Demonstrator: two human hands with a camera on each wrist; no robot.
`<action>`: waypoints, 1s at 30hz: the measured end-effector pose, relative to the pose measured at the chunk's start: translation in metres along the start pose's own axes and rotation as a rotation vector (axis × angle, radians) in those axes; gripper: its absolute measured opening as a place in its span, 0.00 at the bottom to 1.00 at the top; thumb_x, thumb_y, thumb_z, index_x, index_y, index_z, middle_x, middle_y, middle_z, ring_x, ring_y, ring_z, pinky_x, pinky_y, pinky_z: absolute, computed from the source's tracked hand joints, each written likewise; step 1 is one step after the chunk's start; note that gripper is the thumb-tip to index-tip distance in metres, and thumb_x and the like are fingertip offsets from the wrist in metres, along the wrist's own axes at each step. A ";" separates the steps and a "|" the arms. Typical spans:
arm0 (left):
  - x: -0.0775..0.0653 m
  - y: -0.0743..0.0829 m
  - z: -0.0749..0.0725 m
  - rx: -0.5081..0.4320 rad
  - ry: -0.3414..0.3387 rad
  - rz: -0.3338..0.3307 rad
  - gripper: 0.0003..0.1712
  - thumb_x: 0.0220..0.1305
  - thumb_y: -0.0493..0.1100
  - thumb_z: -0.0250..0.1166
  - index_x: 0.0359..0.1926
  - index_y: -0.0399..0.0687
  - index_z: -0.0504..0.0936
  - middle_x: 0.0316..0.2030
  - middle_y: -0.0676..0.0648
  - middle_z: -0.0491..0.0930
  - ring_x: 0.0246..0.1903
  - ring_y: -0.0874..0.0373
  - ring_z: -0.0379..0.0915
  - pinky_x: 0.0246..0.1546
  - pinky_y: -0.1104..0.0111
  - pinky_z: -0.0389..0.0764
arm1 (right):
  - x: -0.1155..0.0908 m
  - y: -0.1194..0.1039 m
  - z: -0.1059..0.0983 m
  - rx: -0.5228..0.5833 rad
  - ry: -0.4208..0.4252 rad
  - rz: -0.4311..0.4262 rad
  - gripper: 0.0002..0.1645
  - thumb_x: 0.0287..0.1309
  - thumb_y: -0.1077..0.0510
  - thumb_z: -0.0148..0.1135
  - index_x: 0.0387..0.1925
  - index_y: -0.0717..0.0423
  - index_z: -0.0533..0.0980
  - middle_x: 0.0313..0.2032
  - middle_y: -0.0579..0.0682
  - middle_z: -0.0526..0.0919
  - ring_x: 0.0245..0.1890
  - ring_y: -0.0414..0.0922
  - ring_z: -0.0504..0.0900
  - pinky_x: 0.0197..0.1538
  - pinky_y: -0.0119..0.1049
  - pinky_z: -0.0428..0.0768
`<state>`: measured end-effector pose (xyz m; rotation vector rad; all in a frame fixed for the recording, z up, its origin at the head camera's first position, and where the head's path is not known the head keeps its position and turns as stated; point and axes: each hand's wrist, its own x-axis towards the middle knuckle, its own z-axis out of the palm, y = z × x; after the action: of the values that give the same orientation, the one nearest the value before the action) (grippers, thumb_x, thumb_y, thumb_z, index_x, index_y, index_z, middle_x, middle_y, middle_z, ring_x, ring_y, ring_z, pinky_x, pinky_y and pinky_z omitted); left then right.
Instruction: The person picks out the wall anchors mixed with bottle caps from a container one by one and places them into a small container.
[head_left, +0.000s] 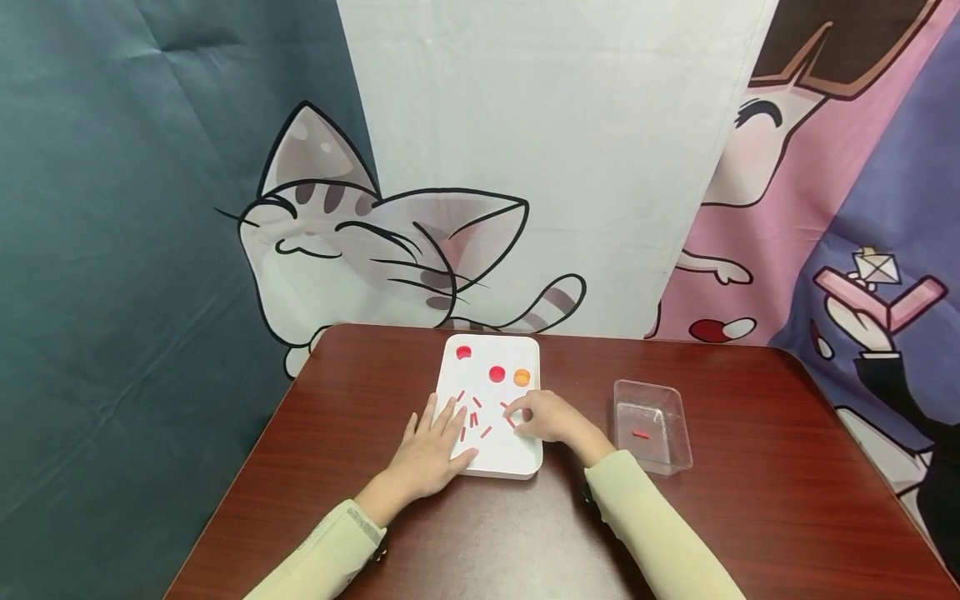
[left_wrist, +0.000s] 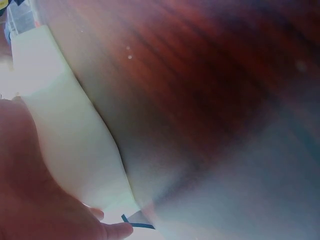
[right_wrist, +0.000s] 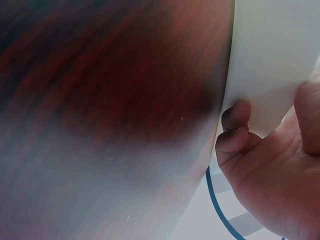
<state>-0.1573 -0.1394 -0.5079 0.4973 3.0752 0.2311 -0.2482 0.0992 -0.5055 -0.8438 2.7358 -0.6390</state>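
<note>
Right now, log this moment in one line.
left hand: spread over left edge of white tray | right hand: at red sticks, grip unclear | clear box: right of tray, one red stick inside

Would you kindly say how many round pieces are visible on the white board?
3: a red piece, far left; another red piece, nearer centre; an orange piece, right of that.

Smooth tray (head_left: 498,458), shiny plastic box (head_left: 654,415), glossy wood-grained table (head_left: 765,467).

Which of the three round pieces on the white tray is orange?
The rightmost round piece, nearest the right hand; the left piece and middle piece are red.
</note>
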 end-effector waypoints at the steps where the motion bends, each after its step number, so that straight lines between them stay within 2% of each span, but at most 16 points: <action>1: 0.000 0.000 0.000 -0.001 0.000 0.000 0.44 0.63 0.72 0.38 0.73 0.54 0.50 0.73 0.49 0.43 0.72 0.44 0.28 0.64 0.41 0.48 | 0.000 0.000 0.000 0.000 -0.001 0.004 0.15 0.47 0.56 0.70 0.39 0.38 0.83 0.23 0.40 0.73 0.25 0.38 0.69 0.32 0.33 0.70; 19: -0.001 0.001 -0.001 -0.014 0.001 0.001 0.43 0.64 0.70 0.42 0.73 0.53 0.51 0.73 0.48 0.44 0.72 0.44 0.29 0.63 0.41 0.48 | 0.000 -0.004 -0.002 -0.008 -0.006 0.043 0.11 0.46 0.51 0.71 0.35 0.40 0.82 0.21 0.40 0.73 0.23 0.38 0.70 0.27 0.33 0.69; 30: -0.001 0.001 -0.001 -0.007 -0.010 -0.004 0.44 0.63 0.72 0.39 0.73 0.54 0.49 0.73 0.49 0.43 0.72 0.44 0.27 0.64 0.41 0.48 | -0.002 -0.007 -0.003 -0.033 0.005 0.074 0.11 0.44 0.51 0.72 0.34 0.40 0.82 0.21 0.38 0.73 0.24 0.39 0.71 0.28 0.33 0.69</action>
<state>-0.1564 -0.1390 -0.5066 0.4898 3.0648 0.2381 -0.2439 0.0962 -0.4992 -0.7456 2.7742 -0.5842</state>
